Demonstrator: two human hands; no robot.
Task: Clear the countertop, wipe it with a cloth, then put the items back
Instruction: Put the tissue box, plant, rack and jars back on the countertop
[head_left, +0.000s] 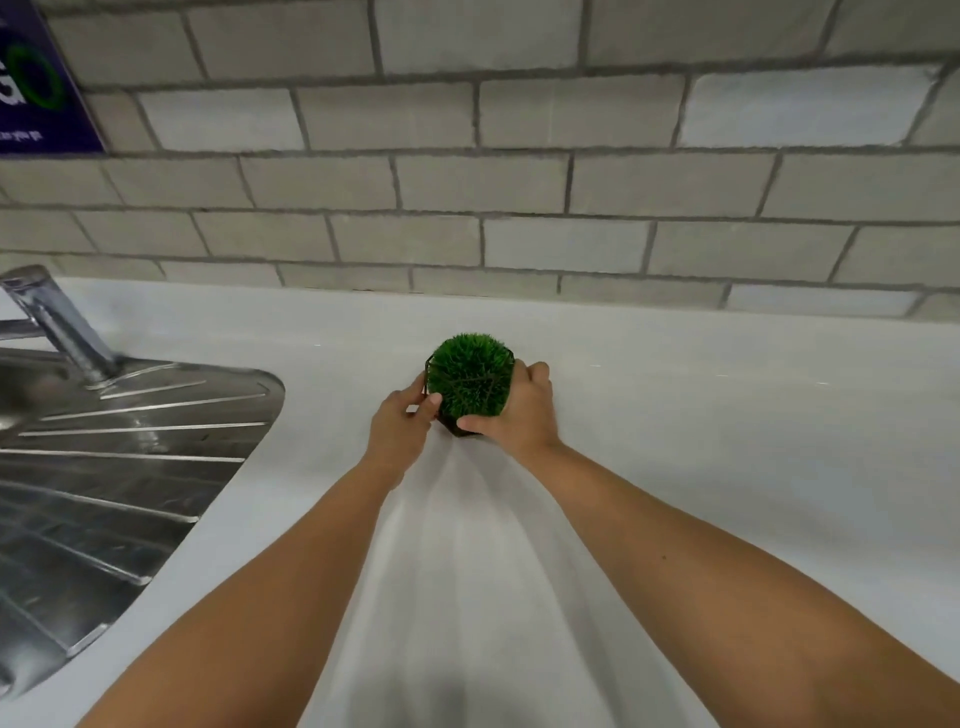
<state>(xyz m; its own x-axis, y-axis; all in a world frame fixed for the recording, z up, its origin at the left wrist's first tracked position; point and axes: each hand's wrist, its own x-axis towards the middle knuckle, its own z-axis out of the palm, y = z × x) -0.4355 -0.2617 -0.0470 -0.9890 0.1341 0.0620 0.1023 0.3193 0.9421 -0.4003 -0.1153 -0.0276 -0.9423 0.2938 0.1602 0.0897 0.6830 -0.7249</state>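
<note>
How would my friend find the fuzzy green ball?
Start at the white countertop below the grey brick wall, right of the steel drainer. The left hand and right hand hold the little plant. It is the only round, spiky green thing.

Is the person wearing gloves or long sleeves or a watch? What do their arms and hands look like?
No. Both arms are bare as far as the picture shows, with no sleeves. The left hand and right hand have no gloves, and no watch, bracelet or ring shows. The right forearm has one tiny dark dot.
</note>
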